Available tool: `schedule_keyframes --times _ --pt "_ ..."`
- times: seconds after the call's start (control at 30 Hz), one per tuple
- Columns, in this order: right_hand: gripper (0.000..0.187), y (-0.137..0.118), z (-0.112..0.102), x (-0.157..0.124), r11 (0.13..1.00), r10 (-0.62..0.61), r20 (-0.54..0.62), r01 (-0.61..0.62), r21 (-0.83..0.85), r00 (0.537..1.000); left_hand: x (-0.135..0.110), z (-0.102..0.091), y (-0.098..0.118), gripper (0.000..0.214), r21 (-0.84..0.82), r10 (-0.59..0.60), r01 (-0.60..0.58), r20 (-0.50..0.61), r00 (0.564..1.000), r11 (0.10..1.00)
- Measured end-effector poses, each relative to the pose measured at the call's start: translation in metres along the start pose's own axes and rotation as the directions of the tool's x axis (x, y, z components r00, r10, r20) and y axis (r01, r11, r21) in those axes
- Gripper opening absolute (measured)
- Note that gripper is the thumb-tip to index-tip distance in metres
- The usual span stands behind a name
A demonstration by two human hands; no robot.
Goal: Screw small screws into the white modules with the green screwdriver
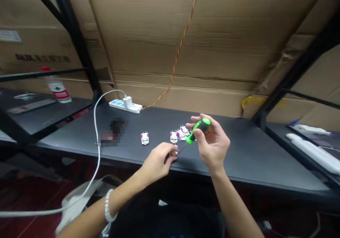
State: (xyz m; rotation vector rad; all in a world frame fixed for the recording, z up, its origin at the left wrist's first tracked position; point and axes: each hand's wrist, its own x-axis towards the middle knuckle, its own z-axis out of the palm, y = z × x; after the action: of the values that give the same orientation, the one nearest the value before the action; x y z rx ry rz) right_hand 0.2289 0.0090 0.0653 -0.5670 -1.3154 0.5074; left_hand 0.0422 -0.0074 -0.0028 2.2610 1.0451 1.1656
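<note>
My right hand (212, 144) is closed around a screwdriver (198, 130) with a green and black handle, its thin shaft slanting down to the left. The tip meets a small white part pinched in my left hand (159, 160) near the table's front edge; most of that part is hidden by my fingers. Several small white and purple plug parts (180, 134) lie just beyond my hands, and one more (145, 138) sits alone to the left.
A dark table (252, 156) carries a white power strip (124, 106) with a charger and a long white cable (97, 131) trailing off the front. A water bottle (57, 87) stands on the left shelf. Cardboard lines the back. White items (316, 153) lie at right.
</note>
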Motion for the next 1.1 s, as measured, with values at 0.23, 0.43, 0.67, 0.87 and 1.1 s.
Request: schedule_keyframes --times 0.23,0.43,0.67,0.87,1.1 --pt "0.045 0.000 0.004 -0.003 0.998 -0.064 0.045 0.065 -0.014 0.997 0.000 0.000 0.002 0.020 0.010 0.002 -0.002 -0.007 1.000 1.000" --pt "0.060 0.012 0.012 -0.001 0.967 -0.226 0.067 0.232 -0.108 0.972 0.000 0.001 0.000 0.018 -0.017 -0.041 0.040 -0.017 0.999 0.999" --pt "0.049 0.021 0.018 0.005 0.959 -0.198 0.102 0.214 -0.186 0.975 0.004 0.000 0.003 0.013 -0.040 -0.105 0.105 -0.009 0.994 0.994" --pt "0.038 -0.002 0.002 0.005 0.985 -0.128 0.296 0.157 -0.074 0.946 0.012 -0.002 0.005 0.018 0.149 0.085 -0.094 0.065 0.994 0.984" --pt "0.042 -0.009 -0.004 0.015 0.948 -0.163 0.331 0.241 -0.208 0.930 0.008 0.002 0.001 0.025 0.134 0.077 -0.084 0.058 0.995 0.987"
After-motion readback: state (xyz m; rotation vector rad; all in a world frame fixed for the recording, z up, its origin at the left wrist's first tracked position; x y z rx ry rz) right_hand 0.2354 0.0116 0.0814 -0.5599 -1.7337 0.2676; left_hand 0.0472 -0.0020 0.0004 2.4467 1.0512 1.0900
